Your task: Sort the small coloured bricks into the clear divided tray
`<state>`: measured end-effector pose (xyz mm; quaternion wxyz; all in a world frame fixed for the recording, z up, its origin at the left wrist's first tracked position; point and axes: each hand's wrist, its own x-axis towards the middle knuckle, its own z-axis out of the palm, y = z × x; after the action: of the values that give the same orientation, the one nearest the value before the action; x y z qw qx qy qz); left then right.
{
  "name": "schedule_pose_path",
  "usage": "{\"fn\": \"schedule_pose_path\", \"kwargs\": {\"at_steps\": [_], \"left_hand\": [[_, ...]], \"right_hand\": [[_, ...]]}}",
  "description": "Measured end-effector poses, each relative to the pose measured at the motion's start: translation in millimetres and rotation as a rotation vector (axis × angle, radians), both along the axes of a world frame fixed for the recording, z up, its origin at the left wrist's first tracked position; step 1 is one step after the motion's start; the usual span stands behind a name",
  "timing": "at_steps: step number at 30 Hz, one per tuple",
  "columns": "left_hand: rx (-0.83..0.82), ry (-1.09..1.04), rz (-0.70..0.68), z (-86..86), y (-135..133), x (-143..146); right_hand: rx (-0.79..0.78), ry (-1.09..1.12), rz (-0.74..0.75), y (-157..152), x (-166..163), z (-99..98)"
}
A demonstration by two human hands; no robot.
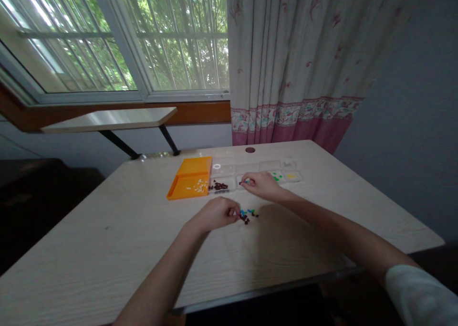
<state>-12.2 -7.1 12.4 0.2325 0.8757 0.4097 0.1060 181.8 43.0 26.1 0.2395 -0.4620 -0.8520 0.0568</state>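
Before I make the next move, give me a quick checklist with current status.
1. Left hand at the loose pile: ok, fingertips at its left edge.
2. Right hand at the clear trays: ok, though it hides part of them.
3. Pieces pinched in either hand: cannot tell, too small.
4. Loose pile sorted by colour: not ok, brown, blue and green lie mixed on the desk.
5. Orange box open: ok, white pieces showing inside.
6. Brown pieces, green pieces and yellow pieces in separate clear compartments: ok, as far as visible.
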Motion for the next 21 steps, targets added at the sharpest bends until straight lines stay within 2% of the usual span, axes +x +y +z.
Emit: {"fn": "schedule_pose_path", "kwargs": {"at_steps": [4, 8, 13, 18, 21], "left_hand": [[0.003, -0.012, -0.001, 1.4, -1, -1], [0.012, -0.018, -0.009, 3.4, -1, -1], [0.019, -0.026, -0.009, 0.3, -1, 1], [0.034, -0.050, -0.020, -3.1, 0, 2], [0.071, -0.106, 0.005, -1.4, 0, 4]], "right_hand": [[0.000, -0.032, -0.020, 9, -20, 4.5], [-0.019, -0.067, -0.039, 9, -25, 2.7], [-0.031, -0.053, 0.019, -4, -11, -4.8], [-0.078, -0.027, 0.110, -19, 12, -24.2], [-0.053, 0.018, 0.129, -28, 20, -34.1]]}}
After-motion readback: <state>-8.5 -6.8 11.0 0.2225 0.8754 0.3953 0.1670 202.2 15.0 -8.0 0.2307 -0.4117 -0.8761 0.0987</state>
